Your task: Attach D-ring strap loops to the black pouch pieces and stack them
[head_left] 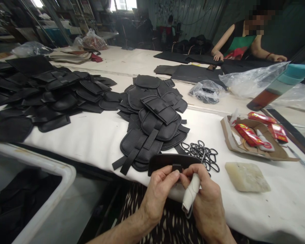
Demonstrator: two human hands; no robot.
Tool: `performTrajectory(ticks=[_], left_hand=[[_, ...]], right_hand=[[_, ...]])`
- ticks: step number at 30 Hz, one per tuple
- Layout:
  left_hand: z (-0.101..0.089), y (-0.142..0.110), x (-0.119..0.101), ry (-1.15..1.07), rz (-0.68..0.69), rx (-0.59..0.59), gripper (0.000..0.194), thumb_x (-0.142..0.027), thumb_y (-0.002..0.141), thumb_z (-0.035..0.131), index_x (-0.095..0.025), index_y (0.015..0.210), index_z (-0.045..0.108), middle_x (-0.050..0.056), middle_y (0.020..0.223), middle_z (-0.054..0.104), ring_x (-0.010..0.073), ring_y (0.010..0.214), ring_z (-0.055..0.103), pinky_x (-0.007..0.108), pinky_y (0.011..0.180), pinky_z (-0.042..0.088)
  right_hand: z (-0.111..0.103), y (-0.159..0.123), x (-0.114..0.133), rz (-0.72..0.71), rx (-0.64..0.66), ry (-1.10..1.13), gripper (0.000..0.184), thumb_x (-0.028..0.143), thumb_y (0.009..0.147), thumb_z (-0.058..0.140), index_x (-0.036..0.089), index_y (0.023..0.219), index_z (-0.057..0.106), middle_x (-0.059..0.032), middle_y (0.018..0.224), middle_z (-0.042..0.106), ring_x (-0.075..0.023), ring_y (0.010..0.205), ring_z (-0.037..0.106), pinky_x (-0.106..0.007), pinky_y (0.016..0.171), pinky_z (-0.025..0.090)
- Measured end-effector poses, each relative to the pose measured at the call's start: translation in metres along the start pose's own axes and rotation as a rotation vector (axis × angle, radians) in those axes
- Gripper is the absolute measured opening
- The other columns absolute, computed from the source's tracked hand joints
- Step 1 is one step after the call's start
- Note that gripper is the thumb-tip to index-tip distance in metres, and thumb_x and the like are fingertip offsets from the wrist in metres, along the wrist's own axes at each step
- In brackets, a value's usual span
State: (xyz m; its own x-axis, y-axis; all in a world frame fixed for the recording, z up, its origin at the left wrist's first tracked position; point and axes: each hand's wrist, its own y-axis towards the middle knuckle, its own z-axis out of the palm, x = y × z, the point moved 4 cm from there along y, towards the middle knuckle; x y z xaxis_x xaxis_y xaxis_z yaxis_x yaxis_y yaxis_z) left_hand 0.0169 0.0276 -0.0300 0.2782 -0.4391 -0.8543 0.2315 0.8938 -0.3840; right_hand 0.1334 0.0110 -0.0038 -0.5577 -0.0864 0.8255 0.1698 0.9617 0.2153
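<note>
My left hand (159,189) is closed on a black leather piece (165,162) at the table's front edge, thumb and forefinger pinching near a short strap loop (177,167). In my right hand (208,200) lies an awl-like tool with a white wrapped handle (191,193); a thin metal shaft points up past the knuckles. The right thumb and fingertips also meet the strap beside the left thumb. Just beyond the hands is a heap of black D-rings (199,150). Stacked black leather pieces (155,125) with straps lie ahead of the left hand.
A larger pile of black pieces (53,91) covers the left side. At right stand a cardboard tray (228,144) with red boxes, a pale waxy block (247,177) and a tilted bottle (277,89). A white bin (68,176) is lower left. A co-worker (244,44) handles black sheets across the table.
</note>
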Motion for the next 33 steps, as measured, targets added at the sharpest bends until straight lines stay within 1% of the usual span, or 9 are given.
performTrajectory(ticks=[5, 11, 18, 21, 23, 25, 27, 30, 33], left_hand=[[0.004, -0.001, -0.002, 0.075, 0.064, -0.004, 0.03, -0.041, 0.082, 0.056, -0.014, 0.07, 0.063, 0.0, 0.069, 0.059, 0.0122, 0.066, 0.049, 0.023, 0.062, 0.036], [0.001, -0.001, 0.003, 0.06, 0.061, -0.084, 0.03, -0.042, 0.079, 0.06, -0.014, 0.069, 0.065, 0.0, 0.066, 0.058, 0.0118, 0.063, 0.048, 0.023, 0.058, 0.034], [0.0, 0.003, 0.004, 0.016, 0.051, -0.109, 0.032, -0.04, 0.078, 0.063, -0.014, 0.059, 0.06, -0.004, 0.054, 0.049, 0.0086, 0.054, 0.042, 0.021, 0.053, 0.032], [0.0, 0.004, 0.003, -0.02, 0.03, -0.079, 0.029, -0.038, 0.08, 0.062, -0.014, 0.064, 0.064, -0.002, 0.058, 0.057, 0.0103, 0.059, 0.051, 0.021, 0.06, 0.038], [-0.001, 0.003, 0.002, -0.034, 0.002, -0.053, 0.027, -0.037, 0.08, 0.061, -0.013, 0.07, 0.067, 0.002, 0.064, 0.064, 0.0138, 0.067, 0.059, 0.024, 0.069, 0.043], [-0.001, 0.001, 0.0, -0.063, -0.042, -0.03, 0.027, -0.037, 0.08, 0.061, -0.011, 0.075, 0.069, 0.006, 0.07, 0.068, 0.0167, 0.07, 0.063, 0.028, 0.073, 0.046], [0.0, 0.0, -0.002, -0.11, -0.095, -0.01, 0.027, -0.036, 0.08, 0.062, -0.011, 0.076, 0.068, 0.008, 0.071, 0.069, 0.0173, 0.066, 0.064, 0.03, 0.071, 0.048], [0.001, -0.001, -0.006, -0.159, -0.163, 0.003, 0.025, -0.034, 0.079, 0.062, -0.01, 0.075, 0.067, 0.008, 0.068, 0.069, 0.0168, 0.061, 0.064, 0.031, 0.067, 0.051], [0.0, 0.001, -0.011, -0.186, -0.212, 0.0, 0.024, -0.032, 0.078, 0.064, -0.009, 0.073, 0.066, 0.008, 0.065, 0.069, 0.0164, 0.057, 0.064, 0.031, 0.064, 0.052]], right_hand=[[0.002, -0.002, -0.006, 0.101, 0.032, 0.011, 0.013, 0.029, 0.085, 0.054, 0.023, 0.075, 0.049, 0.0068, 0.056, 0.052, -0.0097, 0.046, 0.048, -0.018, 0.044, 0.038], [0.002, -0.001, -0.005, 0.115, 0.037, 0.027, 0.013, 0.03, 0.085, 0.053, 0.023, 0.075, 0.049, 0.0065, 0.056, 0.053, -0.0102, 0.046, 0.049, -0.019, 0.044, 0.039], [0.002, -0.001, 0.005, 0.004, 0.004, -0.042, 0.011, 0.026, 0.086, 0.051, 0.023, 0.075, 0.049, 0.0058, 0.054, 0.053, -0.0105, 0.043, 0.048, -0.02, 0.041, 0.039], [-0.004, -0.006, 0.009, -0.097, 0.027, -0.086, 0.01, 0.023, 0.087, 0.051, 0.023, 0.077, 0.051, 0.0051, 0.056, 0.056, -0.0109, 0.044, 0.051, -0.021, 0.044, 0.04], [-0.016, -0.007, 0.012, -0.176, -0.083, -0.123, 0.004, 0.022, 0.086, 0.054, 0.024, 0.083, 0.053, 0.0016, 0.068, 0.063, -0.0135, 0.056, 0.059, -0.023, 0.055, 0.045], [-0.029, -0.003, 0.01, -0.22, -0.227, -0.139, 0.009, 0.022, 0.083, 0.06, 0.023, 0.088, 0.053, -0.0039, 0.088, 0.067, -0.0182, 0.078, 0.063, -0.028, 0.071, 0.047], [-0.032, 0.007, 0.002, -0.168, -0.202, -0.081, 0.014, 0.023, 0.08, 0.063, 0.024, 0.09, 0.053, -0.0058, 0.099, 0.066, -0.0211, 0.09, 0.062, -0.032, 0.079, 0.046], [-0.019, 0.026, -0.017, 0.064, 0.04, 0.174, 0.011, 0.026, 0.081, 0.061, 0.024, 0.086, 0.051, -0.0008, 0.089, 0.067, -0.0176, 0.076, 0.061, -0.028, 0.066, 0.047], [-0.01, 0.036, -0.025, 0.16, 0.045, 0.344, 0.015, 0.028, 0.078, 0.064, 0.024, 0.082, 0.049, 0.0024, 0.082, 0.066, -0.0141, 0.066, 0.056, -0.025, 0.059, 0.044]])
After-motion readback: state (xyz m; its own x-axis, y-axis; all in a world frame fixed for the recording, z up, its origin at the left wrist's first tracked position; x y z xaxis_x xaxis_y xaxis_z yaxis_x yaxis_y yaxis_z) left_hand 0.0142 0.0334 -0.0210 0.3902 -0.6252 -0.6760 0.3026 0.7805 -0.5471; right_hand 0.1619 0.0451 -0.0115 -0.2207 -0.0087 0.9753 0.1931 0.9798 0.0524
